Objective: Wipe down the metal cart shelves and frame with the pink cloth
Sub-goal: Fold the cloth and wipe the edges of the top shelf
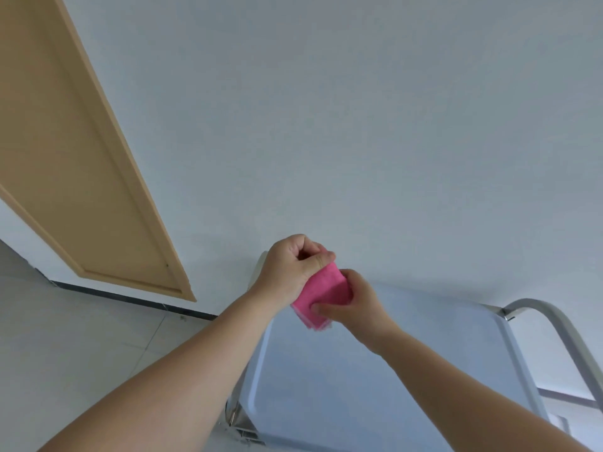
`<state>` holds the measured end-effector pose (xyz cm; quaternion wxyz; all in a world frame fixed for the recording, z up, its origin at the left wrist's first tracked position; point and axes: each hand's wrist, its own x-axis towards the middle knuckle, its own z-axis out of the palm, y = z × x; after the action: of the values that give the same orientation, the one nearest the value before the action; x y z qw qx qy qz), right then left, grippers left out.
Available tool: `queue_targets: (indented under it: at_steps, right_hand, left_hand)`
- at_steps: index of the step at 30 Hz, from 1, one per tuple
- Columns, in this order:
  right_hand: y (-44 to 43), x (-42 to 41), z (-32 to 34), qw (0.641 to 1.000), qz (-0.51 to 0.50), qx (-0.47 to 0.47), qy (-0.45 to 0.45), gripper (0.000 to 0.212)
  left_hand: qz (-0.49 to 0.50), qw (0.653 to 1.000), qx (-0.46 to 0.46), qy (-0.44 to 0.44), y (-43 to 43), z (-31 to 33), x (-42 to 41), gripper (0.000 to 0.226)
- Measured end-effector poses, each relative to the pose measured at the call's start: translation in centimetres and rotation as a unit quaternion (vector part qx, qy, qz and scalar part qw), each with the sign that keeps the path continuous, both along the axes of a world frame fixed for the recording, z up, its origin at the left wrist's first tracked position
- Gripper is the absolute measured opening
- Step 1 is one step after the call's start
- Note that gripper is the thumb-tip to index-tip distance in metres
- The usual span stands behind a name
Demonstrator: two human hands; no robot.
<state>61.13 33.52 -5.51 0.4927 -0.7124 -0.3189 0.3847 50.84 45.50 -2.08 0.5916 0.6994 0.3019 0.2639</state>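
Both hands hold the pink cloth (321,296) above the far edge of the cart's top shelf (408,380) — the left hand (290,272) pinches its upper corner, the right hand (354,308) grips the folded lower part. The curved frame handle (561,327) stands at the right edge, perhaps slightly blurred.

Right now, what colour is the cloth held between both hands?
The cloth is pink; head view.

The cloth (321,293) is bright pink with a paler fringe at its near edge. The cart's top shelf (424,370) reflects pale blue-grey; its frame (561,327) is shiny silver. The door (81,158) on the left is tan, the wall (359,125) white, the skirting (130,300) black.
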Motion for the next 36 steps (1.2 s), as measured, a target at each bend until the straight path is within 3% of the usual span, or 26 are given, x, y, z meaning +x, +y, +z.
queue_targets:
  at_steps: [3,5,8,11,15,17,19,27,29,31,33,36]
  right_hand:
    - [0.9,0.8,-0.8,0.999,-0.038,-0.020,0.007,0.042]
    - [1.1,2.1,-1.6,0.994,-0.050,0.017,0.098,0.047]
    - [2.0,4.0,-2.9,0.955,-0.070,0.087,0.274,0.042]
    - [2.9,5.5,-4.4,0.951,0.001,0.056,0.304,0.040]
    - [4.2,7.7,-7.1,0.964,0.078,-0.048,0.251,0.042]
    - [5.3,9.2,-8.8,0.971,0.070,-0.093,0.207,0.032]
    - [6.6,10.5,-10.4,0.977,0.062,-0.126,0.161,0.034]
    - [14.4,13.9,-13.8,0.981,0.095,-0.160,-0.048,0.041]
    - [16.4,13.9,-14.1,0.979,0.107,-0.161,-0.062,0.040]
    - [18.4,13.4,-14.3,0.976,0.116,-0.170,-0.069,0.016]
    - [20.0,13.0,-15.4,0.972,0.128,-0.180,-0.080,0.032]
    - [22.5,12.3,-17.3,0.962,0.154,-0.197,-0.109,0.022]
  left_hand:
    - [0.012,1.000,0.008,0.002,1.0,-0.8,0.3,0.019]
    - [0.031,0.999,-0.021,-0.007,2.0,-1.8,0.2,0.019]
    - [0.018,0.999,-0.049,0.013,3.3,-3.5,0.0,0.029]
    - [0.002,0.996,-0.038,0.082,3.8,-6.1,0.3,0.038]
    - [-0.006,0.975,0.076,0.211,4.4,-8.8,0.5,0.022]
    - [-0.019,0.934,0.193,0.299,5.3,-9.8,0.3,0.017]
    - [-0.011,0.899,0.269,0.344,6.6,-11.0,0.1,0.019]
    - [-0.017,0.866,0.346,0.360,10.5,-17.3,1.0,0.034]
    - [-0.005,0.862,0.371,0.346,10.7,-18.3,1.0,0.035]
    - [0.011,0.864,0.382,0.329,10.6,-18.8,0.8,0.035]
    - [0.020,0.863,0.390,0.321,10.6,-19.0,0.6,0.034]
    - [0.015,0.865,0.388,0.317,10.6,-19.1,0.5,0.035]
